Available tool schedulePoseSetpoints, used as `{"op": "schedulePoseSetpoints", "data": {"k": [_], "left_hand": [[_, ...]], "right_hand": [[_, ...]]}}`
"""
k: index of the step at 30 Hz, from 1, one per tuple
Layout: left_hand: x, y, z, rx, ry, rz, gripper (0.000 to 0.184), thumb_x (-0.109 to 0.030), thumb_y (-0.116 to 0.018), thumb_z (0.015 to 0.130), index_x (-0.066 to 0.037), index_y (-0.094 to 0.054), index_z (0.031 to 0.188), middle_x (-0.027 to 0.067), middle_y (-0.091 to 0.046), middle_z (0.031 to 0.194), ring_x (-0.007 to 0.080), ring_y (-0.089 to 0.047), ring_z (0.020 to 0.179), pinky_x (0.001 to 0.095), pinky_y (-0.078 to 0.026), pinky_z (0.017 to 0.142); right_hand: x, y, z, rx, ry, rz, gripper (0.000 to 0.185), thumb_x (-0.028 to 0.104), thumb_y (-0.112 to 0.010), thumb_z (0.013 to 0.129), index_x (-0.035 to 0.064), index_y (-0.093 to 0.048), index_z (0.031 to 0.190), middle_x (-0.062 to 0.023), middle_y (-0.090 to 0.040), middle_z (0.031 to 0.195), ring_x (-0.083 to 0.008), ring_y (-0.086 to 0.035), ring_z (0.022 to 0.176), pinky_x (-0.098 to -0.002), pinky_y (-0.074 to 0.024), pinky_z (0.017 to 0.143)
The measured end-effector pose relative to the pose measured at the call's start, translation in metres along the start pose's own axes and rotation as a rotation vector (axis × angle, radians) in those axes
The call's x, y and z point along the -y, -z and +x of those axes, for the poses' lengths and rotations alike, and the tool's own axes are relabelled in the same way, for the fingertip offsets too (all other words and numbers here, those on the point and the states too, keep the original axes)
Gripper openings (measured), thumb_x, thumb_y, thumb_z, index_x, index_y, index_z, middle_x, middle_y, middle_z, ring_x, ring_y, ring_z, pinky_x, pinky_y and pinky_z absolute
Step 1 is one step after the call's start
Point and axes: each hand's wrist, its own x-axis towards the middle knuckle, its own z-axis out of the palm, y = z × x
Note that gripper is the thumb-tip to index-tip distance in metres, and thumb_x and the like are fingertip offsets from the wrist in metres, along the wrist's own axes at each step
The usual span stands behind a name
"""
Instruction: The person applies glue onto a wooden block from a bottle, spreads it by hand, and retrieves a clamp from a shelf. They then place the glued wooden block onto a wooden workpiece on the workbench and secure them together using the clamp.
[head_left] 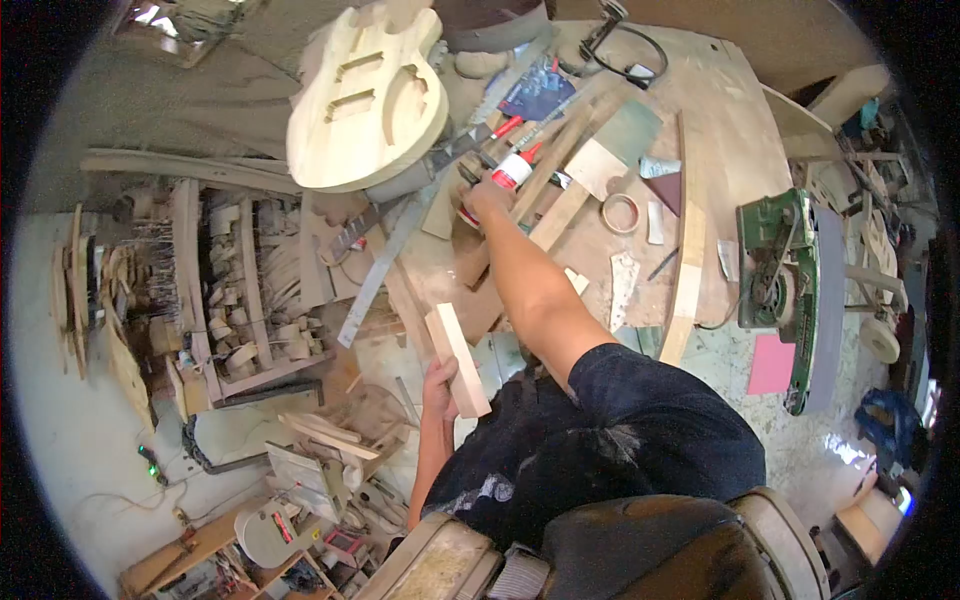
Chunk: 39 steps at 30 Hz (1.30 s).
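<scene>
My left hand [438, 391] is closed around a pale rectangular wood block [459, 362], held tilted in front of my body. My right arm stretches forward over the workbench [735, 130], and my right hand [487, 200] is wrapped around a white and red glue bottle [513, 171] with a red tip. The hand covers much of the bottle. Just beyond lies a tool with a red handle [508, 127]. A pale electric guitar body [365, 105] with cut-out cavities is at the far left of the bench.
Tape roll [620, 213], sandpaper sheet [628, 132], long wood strip [688, 270] and a metal ruler [380, 272] lie on the bench. A green belt sander [775, 260] stands at right. Racks of wood offcuts [240, 330] are at left; a cable [655, 50] loops at the back.
</scene>
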Motion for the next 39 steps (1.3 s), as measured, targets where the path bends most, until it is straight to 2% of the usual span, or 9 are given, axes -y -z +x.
{"op": "schedulePoseSetpoints", "data": {"k": [4, 10, 13, 19, 25, 27, 30, 36, 39], "left_hand": [[0.012, -0.028, -0.007, 0.004, -0.098, -0.008, 0.05, -0.02, -0.07, 0.087, 0.0, -0.05, 0.129, 0.0145, -0.068, 0.103, 0.0273, -0.07, 0.084, 0.0399, -0.061, 0.074], [0.003, 0.007, -0.06, 0.021, -0.146, -0.029, 0.049, -0.018, -0.07, 0.088, -0.001, -0.049, 0.129, 0.0116, -0.066, 0.102, 0.0257, -0.071, 0.087, 0.0404, -0.061, 0.076], [0.011, 0.023, -0.067, -0.004, -0.129, -0.053, 0.048, -0.017, -0.068, 0.089, -0.001, -0.048, 0.13, 0.0121, -0.066, 0.103, 0.026, -0.071, 0.087, 0.0408, -0.061, 0.075], [0.018, 0.047, -0.063, 0.114, -0.078, -0.109, 0.042, -0.017, -0.064, 0.092, -0.001, -0.049, 0.127, 0.0157, -0.067, 0.1, 0.029, -0.071, 0.085, 0.0418, -0.061, 0.072], [0.033, 0.054, -0.038, 0.165, 0.083, -0.052, 0.037, -0.019, -0.06, 0.089, 0.002, -0.055, 0.119, 0.0231, -0.069, 0.094, 0.0315, -0.071, 0.079, 0.0426, -0.061, 0.068], [0.039, 0.052, -0.033, 0.198, 0.145, 0.026, 0.039, -0.02, -0.061, 0.088, 0.001, -0.057, 0.121, 0.0193, -0.07, 0.092, 0.0299, -0.071, 0.077, 0.0425, -0.061, 0.068], [0.057, 0.025, -0.039, 0.335, 0.217, -0.063, 0.046, -0.029, -0.057, 0.098, 0.0, -0.048, 0.132, 0.02, -0.063, 0.098, 0.0286, -0.065, 0.082, 0.0384, -0.06, 0.07], [0.105, -0.021, -0.046, 0.666, 0.433, -0.18, 0.049, -0.024, -0.052, 0.101, -0.001, -0.044, 0.144, 0.0167, -0.06, 0.12, 0.0248, -0.062, 0.097, 0.0343, -0.055, 0.082], [0.15, -0.02, -0.059, 0.41, 0.286, 0.008, 0.058, -0.025, -0.054, 0.1, 0.0, -0.037, 0.15, 0.0153, -0.063, 0.113, 0.022, -0.064, 0.093, 0.0344, -0.056, 0.08]], "right_hand": [[-0.012, -0.022, 0.028, -0.47, -0.072, 0.32, 0.053, 0.035, -0.06, 0.094, 0.0257, -0.048, 0.145, -0.0325, -0.029, 0.145, -0.0501, -0.053, 0.121, -0.052, -0.0471, 0.101], [-0.014, -0.025, 0.009, -0.348, 0.123, 0.261, 0.047, 0.015, -0.053, 0.094, 0.0267, -0.052, 0.139, -0.0314, -0.035, 0.135, -0.0471, -0.062, 0.107, -0.0495, -0.0494, 0.098], [-0.026, -0.014, -0.018, -0.343, 0.201, 0.224, 0.052, 0.022, -0.067, 0.083, 0.024, -0.057, 0.134, -0.0348, -0.039, 0.132, -0.0486, -0.062, 0.105, -0.0475, -0.0499, 0.098], [-0.097, -0.004, -0.061, -0.339, 0.749, 0.673, 0.06, 0.013, -0.072, 0.072, 0.0149, -0.06, 0.131, -0.028, -0.055, 0.129, -0.037, -0.063, 0.108, -0.0384, -0.0493, 0.099], [-0.192, 0.055, -0.241, 0.26, 0.729, 1.305, 0.113, 0.001, -0.067, 0.076, 0.022, 0.003, 0.162, -0.0138, -0.051, 0.139, -0.0241, -0.061, 0.114, -0.0392, -0.0529, 0.099], [-0.234, 0.055, -0.264, 0.489, 0.697, 1.487, 0.095, 0.002, -0.069, 0.077, 0.0102, -0.018, 0.157, -0.0123, -0.055, 0.131, -0.0219, -0.064, 0.109, -0.0379, -0.0574, 0.089], [-0.28, 0.061, -0.328, 0.376, 0.531, 1.356, 0.048, 0.019, -0.079, 0.082, 0.0049, -0.056, 0.121, -0.0058, -0.068, 0.096, -0.0144, -0.068, 0.083, -0.031, -0.0574, 0.074], [-0.382, 0.061, -0.415, 0.303, 0.634, 1.19, 0.088, 0.015, -0.089, 0.068, 0.0046, -0.045, 0.144, -0.0052, -0.062, 0.123, -0.0155, -0.057, 0.112, -0.0333, -0.0466, 0.099], [-0.439, 0.056, -0.449, 0.268, 0.724, 1.048, 0.091, 0.018, -0.09, 0.066, 0.0035, -0.044, 0.144, -0.0059, -0.062, 0.123, -0.017, -0.057, 0.111, -0.0336, -0.0468, 0.098]]}}
